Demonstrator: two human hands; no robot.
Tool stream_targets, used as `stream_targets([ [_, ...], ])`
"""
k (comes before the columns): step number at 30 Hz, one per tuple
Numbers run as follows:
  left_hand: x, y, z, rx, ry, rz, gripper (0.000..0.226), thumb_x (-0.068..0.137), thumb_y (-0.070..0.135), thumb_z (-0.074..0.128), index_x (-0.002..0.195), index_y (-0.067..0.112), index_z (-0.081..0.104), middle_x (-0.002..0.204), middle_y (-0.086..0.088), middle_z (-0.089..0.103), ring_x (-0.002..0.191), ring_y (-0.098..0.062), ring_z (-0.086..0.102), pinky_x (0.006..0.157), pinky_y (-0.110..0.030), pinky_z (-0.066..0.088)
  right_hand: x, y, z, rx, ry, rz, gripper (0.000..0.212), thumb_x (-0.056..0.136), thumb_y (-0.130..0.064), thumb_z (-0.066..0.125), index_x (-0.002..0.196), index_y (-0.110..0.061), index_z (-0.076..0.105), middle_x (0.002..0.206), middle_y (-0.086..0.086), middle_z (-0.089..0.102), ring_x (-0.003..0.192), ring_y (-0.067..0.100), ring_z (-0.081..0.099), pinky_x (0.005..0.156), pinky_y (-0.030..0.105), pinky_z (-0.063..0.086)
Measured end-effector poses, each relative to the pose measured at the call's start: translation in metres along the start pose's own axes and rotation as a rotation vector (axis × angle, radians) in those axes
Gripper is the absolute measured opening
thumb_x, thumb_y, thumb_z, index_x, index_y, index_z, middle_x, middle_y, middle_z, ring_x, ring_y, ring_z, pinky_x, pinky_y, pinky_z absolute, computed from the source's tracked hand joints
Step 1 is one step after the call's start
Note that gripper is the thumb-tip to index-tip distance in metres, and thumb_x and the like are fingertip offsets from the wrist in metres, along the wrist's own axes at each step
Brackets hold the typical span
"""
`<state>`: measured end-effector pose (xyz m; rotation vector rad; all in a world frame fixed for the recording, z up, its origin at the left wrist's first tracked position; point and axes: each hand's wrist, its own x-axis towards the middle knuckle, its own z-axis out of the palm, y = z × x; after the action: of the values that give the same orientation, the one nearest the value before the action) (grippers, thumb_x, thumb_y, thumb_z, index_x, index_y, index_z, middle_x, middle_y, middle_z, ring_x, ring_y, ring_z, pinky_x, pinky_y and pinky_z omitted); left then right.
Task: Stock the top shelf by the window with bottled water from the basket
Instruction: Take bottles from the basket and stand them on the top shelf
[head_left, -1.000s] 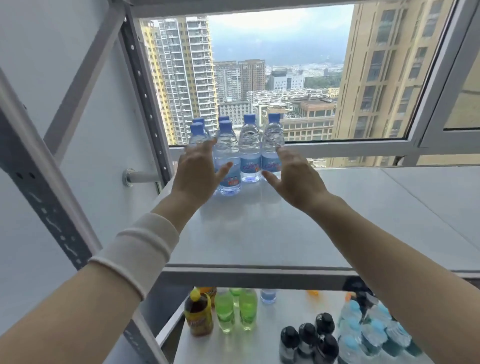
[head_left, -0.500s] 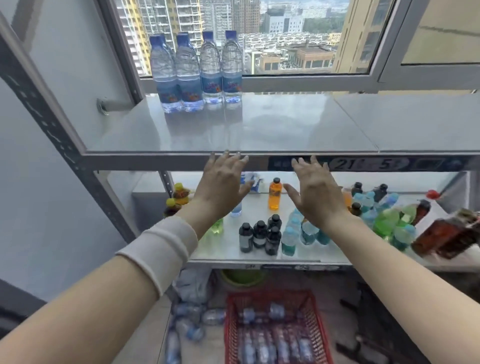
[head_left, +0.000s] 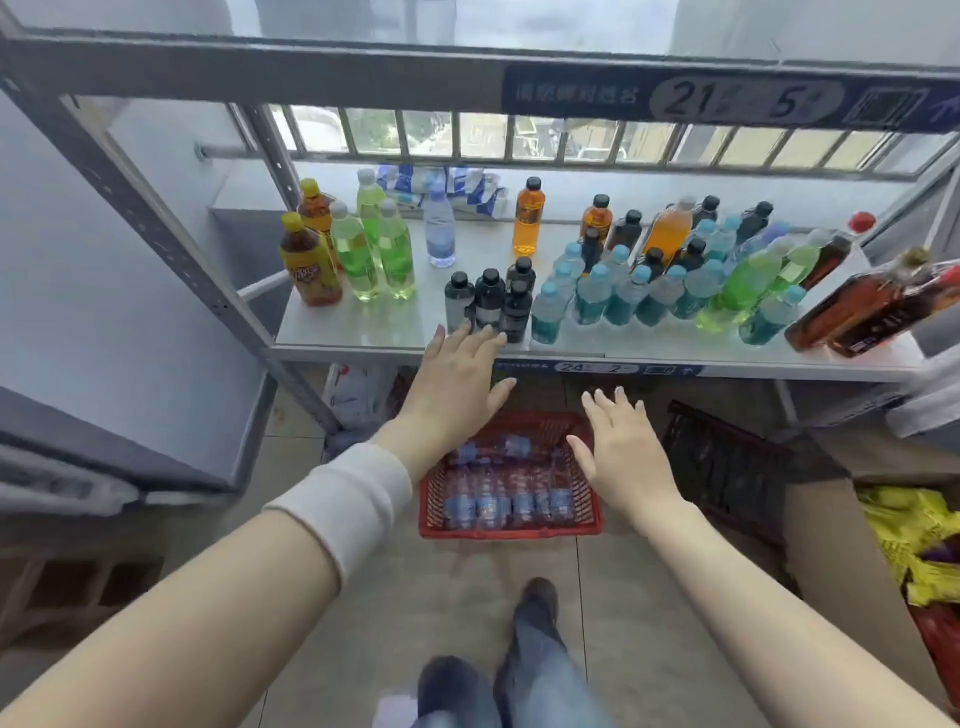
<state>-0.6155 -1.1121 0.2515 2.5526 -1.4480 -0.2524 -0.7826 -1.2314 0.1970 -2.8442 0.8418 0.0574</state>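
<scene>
Head view: both palms faced down.
Left hand (head_left: 457, 384): empty, fingers spread.
Right hand (head_left: 626, 457): likewise.
Basket (head_left: 511, 527): red plastic mesh on floor tiles.
Water bottles (head_left: 498, 501): inside it (blurred).
Top shelf (head_left: 260, 70): surface cut off.

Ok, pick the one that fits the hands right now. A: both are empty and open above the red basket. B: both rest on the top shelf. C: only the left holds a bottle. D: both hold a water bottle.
A: the left hand and right hand are spread open and empty, stretched out above the red basket of water bottles on the floor.
</scene>
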Motion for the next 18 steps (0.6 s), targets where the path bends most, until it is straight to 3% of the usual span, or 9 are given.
stream_targets([
  [9, 0.028, 0.009, 0.147, -0.043, -0.207, -0.17, 0.054, 0.094, 0.036, 0.041, 0.142, 0.012, 0.032, 0.15, -0.006, 0.034, 0.143, -0.024, 0.023, 0.117, -0.04, 0.01, 0.021, 0.085, 0.103, 0.054, -0.235, 0.072, 0.052, 0.085, -0.025, 0.062, 0.126, 0.004, 0.051, 0.128, 0.023, 0.056, 0.126, 0.043, 0.044, 0.104, 0.055, 0.035],
  [14, 0.009, -0.006, 0.288, -0.238, -0.326, -0.39, 0.05, 0.093, 0.031, 0.047, 0.139, 0.013, 0.038, 0.145, -0.004, 0.042, 0.139, -0.022, 0.031, 0.116, -0.035, 0.016, 0.017, 0.107, 0.221, 0.21, -0.459, 0.169, 0.056, 0.094, -0.034, 0.045, 0.142, -0.007, 0.033, 0.148, 0.009, 0.036, 0.142, 0.026, 0.023, 0.115, 0.037, 0.02],
  [18, -0.031, -0.031, 0.404, -0.4, -0.489, -0.619, 0.044, 0.092, 0.027, 0.049, 0.133, 0.013, 0.045, 0.135, -0.005, 0.053, 0.126, -0.024, 0.046, 0.105, -0.028, 0.029, 0.009, 0.115, 0.332, 0.368, -0.687, 0.345, 0.055, 0.095, -0.036, 0.043, 0.142, -0.01, 0.031, 0.148, 0.009, 0.036, 0.139, 0.024, 0.029, 0.11, 0.032, 0.026],
])
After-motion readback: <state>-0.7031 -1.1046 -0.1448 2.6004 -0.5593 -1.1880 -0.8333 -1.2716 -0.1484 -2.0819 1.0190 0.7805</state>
